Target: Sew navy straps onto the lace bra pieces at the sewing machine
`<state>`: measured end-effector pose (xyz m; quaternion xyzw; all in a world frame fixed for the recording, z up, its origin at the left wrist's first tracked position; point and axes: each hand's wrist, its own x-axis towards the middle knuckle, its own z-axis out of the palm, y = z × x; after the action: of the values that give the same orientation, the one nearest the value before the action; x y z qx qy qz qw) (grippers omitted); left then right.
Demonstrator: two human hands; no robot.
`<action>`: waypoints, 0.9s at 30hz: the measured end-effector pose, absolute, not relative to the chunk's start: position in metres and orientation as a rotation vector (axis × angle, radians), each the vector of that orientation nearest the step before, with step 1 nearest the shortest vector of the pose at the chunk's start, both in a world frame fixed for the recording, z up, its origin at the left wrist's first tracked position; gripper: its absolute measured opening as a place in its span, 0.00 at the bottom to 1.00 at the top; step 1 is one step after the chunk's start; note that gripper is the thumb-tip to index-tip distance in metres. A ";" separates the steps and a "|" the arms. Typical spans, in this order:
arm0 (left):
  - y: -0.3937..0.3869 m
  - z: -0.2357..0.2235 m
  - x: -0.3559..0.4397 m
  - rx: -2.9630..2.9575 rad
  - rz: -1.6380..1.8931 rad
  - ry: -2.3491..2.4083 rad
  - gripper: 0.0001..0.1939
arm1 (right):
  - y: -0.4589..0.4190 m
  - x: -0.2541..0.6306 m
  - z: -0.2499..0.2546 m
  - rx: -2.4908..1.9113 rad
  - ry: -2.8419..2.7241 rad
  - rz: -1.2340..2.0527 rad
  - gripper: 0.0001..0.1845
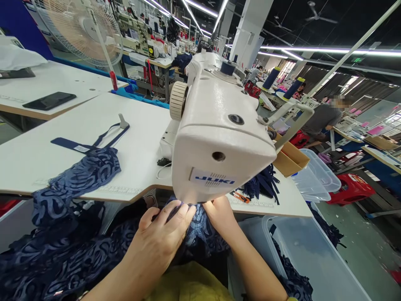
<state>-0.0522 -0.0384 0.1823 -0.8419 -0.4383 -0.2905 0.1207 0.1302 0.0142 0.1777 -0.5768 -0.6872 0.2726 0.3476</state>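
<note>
A white Juki sewing machine (pixel 216 138) fills the middle of the view, its head hiding the needle. Under its front end lies dark blue patterned fabric (pixel 78 251), which spills over my lap and up onto the table at the left. My left hand (pixel 163 234) lies on the fabric with fingers curled and pressed together at the machine's foot. My right hand (pixel 221 217) pinches the same fabric just to the right, its fingertips hidden under the machine head.
The white table (pixel 37 150) carries blue straps (pixel 94 142) and loose strips (pixel 263 184). A clear plastic bin (pixel 316 255) stands at my right, a cardboard box (pixel 291 159) behind it. A fan (pixel 84 29) and a phone (pixel 50 100) are at the left. Another person sits at the far right.
</note>
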 end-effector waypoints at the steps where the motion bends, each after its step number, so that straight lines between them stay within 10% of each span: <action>1: -0.038 0.185 -0.052 -2.446 -0.815 -1.275 0.19 | 0.016 0.130 0.177 -1.505 -1.796 0.693 0.07; 27: -0.042 0.182 -0.046 -2.409 -0.729 -1.349 0.20 | 0.025 0.132 0.167 -1.511 -1.895 0.587 0.11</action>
<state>-0.0455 -0.0416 0.1818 -0.8349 -0.4676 -0.2529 0.1426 0.1324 0.0250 0.1667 -0.5744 -0.7205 0.2230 0.3183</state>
